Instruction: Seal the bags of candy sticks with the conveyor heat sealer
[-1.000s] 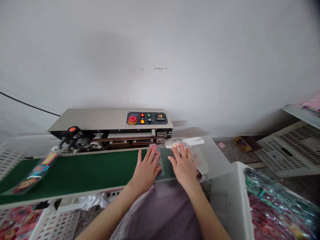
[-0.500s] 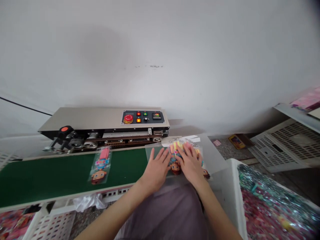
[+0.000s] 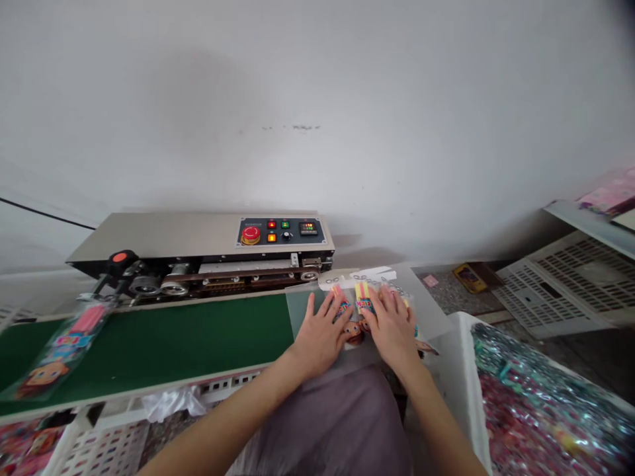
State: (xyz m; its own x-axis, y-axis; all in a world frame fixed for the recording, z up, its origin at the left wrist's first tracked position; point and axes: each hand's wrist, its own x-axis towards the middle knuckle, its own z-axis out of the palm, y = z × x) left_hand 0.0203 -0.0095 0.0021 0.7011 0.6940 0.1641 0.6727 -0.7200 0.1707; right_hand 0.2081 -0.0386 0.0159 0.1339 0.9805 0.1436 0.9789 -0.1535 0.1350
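Note:
My left hand (image 3: 322, 332) lies open, fingers spread, over a clear packet (image 3: 352, 329) with a doll-face picture and pink and yellow sticks. My right hand (image 3: 391, 324) is also open, its fingers resting on other similar packets, one of which shows yellow and pink sticks (image 3: 364, 291) between the hands. These packets lie on a pale sheet (image 3: 431, 311) at the right end of a green conveyor belt (image 3: 198, 344). Far along the belt to the left is a single packet (image 3: 64, 347), lying slanted. My palms and fingers hide parts of the packets beneath them.
Behind the belt stands a band sealing machine (image 3: 163, 235) with a lit control panel (image 3: 282, 231). On the right a white foam box (image 3: 466, 370) holds many shiny packets. A grey plastic crate (image 3: 570, 284) stands beyond it, and a white basket (image 3: 106, 446) is below the belt.
The lone packet has travelled left along the belt and turned slantwise. My hands have shifted slightly right, and the packets under them are spread further apart.

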